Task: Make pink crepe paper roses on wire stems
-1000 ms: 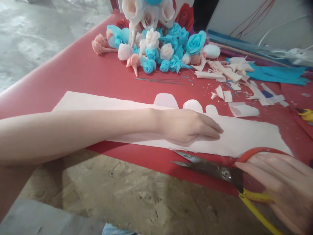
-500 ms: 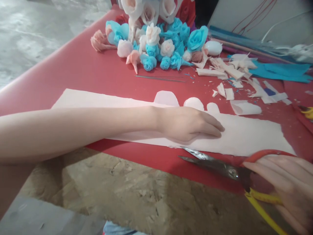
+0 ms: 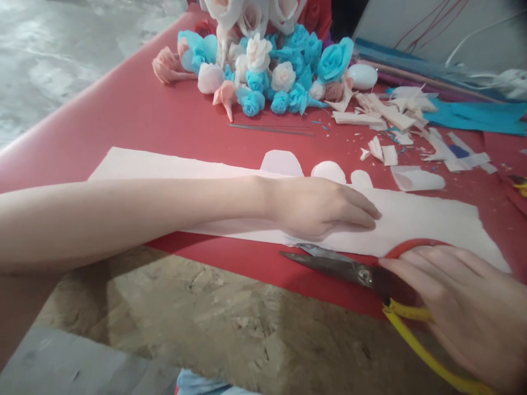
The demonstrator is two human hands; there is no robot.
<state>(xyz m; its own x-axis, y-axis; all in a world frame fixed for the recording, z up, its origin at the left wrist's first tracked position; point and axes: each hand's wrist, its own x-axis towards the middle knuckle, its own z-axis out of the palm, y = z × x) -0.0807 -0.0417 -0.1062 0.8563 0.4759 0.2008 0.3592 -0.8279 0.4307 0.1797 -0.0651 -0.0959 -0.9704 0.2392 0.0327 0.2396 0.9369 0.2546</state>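
Observation:
A long pale pink strip of paper [image 3: 432, 214] lies across the red-covered table. My left hand [image 3: 321, 206] rests flat on the middle of it, fingers stretched to the right. At the lower right, my right hand [image 3: 465, 302] grips a pair of scissors [image 3: 333, 266] with one red and one yellow handle. The dark blades are slightly apart, pointing left along the strip's near edge, below my left hand. From behind the strip's far edge show three rounded paper pieces: a large one [image 3: 282, 163], a middle one [image 3: 328, 171] and a small one [image 3: 362, 179].
Blue, white and pink paper flowers [image 3: 257, 82] crowd the far side of the table. Thin wires [image 3: 272, 129] lie before them. Paper scraps [image 3: 385, 115], a curled paper piece [image 3: 418, 179] and a blue strip [image 3: 480, 116] are at right. A bare wooden edge [image 3: 230, 318] runs along the front.
My right hand has moved left with the scissors, bringing the blades further along beneath the strip's near edge. My left hand stays on the paper.

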